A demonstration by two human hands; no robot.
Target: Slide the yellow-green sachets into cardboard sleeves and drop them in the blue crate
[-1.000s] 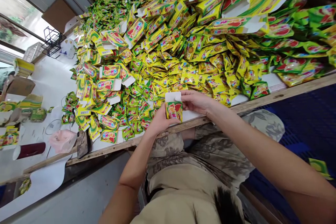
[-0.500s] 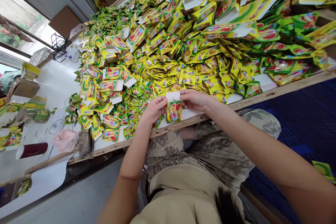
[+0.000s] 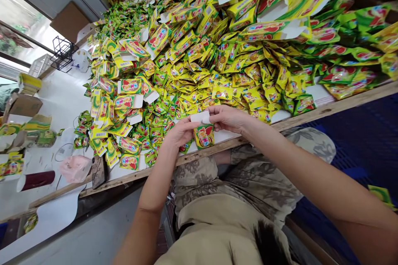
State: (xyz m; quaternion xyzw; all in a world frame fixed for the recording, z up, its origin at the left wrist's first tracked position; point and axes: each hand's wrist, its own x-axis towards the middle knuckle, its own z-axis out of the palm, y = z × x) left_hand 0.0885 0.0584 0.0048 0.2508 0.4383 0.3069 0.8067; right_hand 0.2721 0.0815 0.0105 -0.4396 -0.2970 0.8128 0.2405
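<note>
Between my two hands, at the table's near edge, is a small yellow-and-green cardboard box [image 3: 204, 136] with colourful lettering and a white flap raised at its top. My left hand [image 3: 182, 133] grips its left side, thumb and fingers closed near the flap. At the upper right, my right hand [image 3: 226, 118] pinches the white flap and top edge. Behind the hands spreads a heap of small yellow sachets [image 3: 224, 91], with green sachets [image 3: 160, 109] to the left. What the box holds inside is hidden.
Several similar boxes [image 3: 129, 101] lie left of the sachets. Larger boxes [image 3: 273, 31] sit on the heap farther back. A phone [image 3: 98, 172], a pink plastic bag [image 3: 74, 169] and a dark red cup [image 3: 36, 180] are at the left. A black wire rack [image 3: 62, 54] stands behind.
The box has shifted slightly left and tilted. Its white flap is more spread out, and my right fingers have moved onto it. My view has shifted a little.
</note>
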